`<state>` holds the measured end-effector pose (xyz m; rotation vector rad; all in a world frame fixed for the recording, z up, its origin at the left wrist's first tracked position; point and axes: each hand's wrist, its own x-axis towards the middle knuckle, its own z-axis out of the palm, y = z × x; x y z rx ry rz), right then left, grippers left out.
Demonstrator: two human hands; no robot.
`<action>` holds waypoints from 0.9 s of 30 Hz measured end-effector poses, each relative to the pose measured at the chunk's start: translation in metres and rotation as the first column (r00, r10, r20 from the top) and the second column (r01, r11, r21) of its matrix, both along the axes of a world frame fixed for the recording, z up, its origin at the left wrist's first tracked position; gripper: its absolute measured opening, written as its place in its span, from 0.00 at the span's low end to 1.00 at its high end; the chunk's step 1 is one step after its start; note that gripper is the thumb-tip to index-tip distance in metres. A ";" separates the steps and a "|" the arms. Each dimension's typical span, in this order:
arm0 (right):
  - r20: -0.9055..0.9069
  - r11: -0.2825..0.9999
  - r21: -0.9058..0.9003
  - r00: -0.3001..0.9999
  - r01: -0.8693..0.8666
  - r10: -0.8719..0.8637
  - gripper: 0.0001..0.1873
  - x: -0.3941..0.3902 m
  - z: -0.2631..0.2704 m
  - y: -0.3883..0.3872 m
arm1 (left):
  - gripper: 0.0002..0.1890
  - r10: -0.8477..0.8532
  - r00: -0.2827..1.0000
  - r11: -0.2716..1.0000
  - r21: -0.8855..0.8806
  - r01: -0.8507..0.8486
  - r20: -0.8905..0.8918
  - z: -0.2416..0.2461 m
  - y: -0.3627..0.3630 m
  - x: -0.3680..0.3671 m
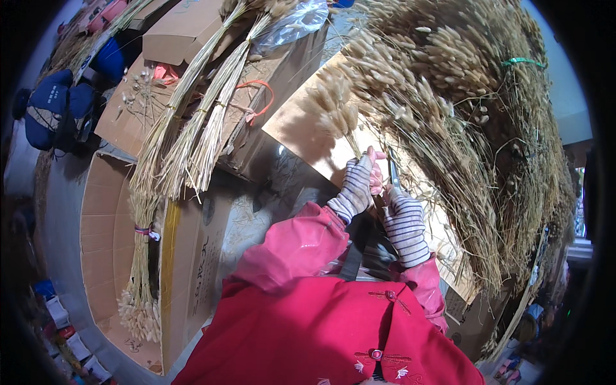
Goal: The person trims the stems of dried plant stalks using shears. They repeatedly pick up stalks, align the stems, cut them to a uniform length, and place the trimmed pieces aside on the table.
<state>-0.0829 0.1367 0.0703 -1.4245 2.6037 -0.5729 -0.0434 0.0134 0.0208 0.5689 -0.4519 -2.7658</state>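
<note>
My left hand (358,180), in a striped fingerless glove, is closed round the stems of a small bunch of dried bunny-tail grass (332,103), whose fluffy heads point up and left. Close beside it, on the right, my right hand (403,216) wears a matching glove and holds a pair of scissors (393,169), with the metal part pointing up. Whether the blades are apart is unclear. Both hands are over the near edge of a pale board (308,122). A large heap of dried bunny-tail grass (433,130) lies on the board to the right of my hands.
Tied stem bundles (207,110) lie across a cardboard box (260,82) at the left. Below them, an open carton (108,231) holds another tied bundle (140,288). A clear plastic bag (293,26) rests at the top. A blue bag (48,110) is at the far left.
</note>
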 end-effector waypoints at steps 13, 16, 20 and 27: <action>0.475 0.905 -0.219 0.850 0.365 -0.228 0.06 0.011 -0.001 0.020 | 0.22 0.094 0.995 0.990 -0.106 -0.096 -0.017 -0.003 -0.002 0.001; 0.118 0.960 -0.154 0.969 0.233 -0.217 0.06 -0.004 0.000 0.038 | 0.22 0.040 0.979 0.998 0.052 -0.030 -0.200 -0.001 -0.012 0.008; -0.313 0.542 0.657 0.843 0.525 -0.437 0.12 -0.046 0.024 0.085 | 0.22 0.111 0.973 0.993 -0.025 -0.119 -0.201 0.004 -0.015 0.011; 0.093 0.970 -0.010 0.966 0.242 -0.240 0.19 -0.029 0.062 0.064 | 0.23 -0.072 0.926 0.997 0.009 0.081 -0.370 0.031 -0.012 0.012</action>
